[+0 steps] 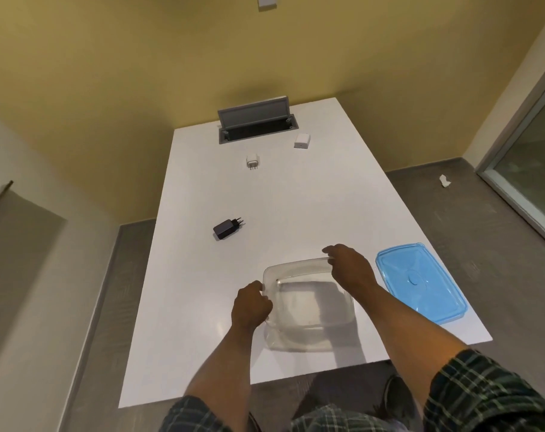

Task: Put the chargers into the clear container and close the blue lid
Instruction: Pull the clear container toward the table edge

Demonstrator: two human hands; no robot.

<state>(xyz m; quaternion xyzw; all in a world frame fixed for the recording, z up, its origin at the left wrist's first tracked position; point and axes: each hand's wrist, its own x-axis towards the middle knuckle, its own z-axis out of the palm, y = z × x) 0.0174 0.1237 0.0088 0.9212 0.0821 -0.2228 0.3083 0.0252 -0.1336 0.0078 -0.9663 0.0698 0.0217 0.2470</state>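
Note:
A clear container [308, 310] sits near the front of the white table [296, 207], with nothing inside it. My left hand [251, 305] grips its left rim. My right hand [350, 268] holds the far right corner of the rim. The blue lid [421, 280] lies flat on the table just right of the container. A black charger [226, 228] lies to the far left of the container. A white charger with prongs [252, 160] and a white block charger [302, 140] lie farther back.
An open grey cable hatch [255, 121] is set into the table's far end. The table's right edge runs close beside the blue lid. A scrap of paper [444, 181] lies on the floor to the right.

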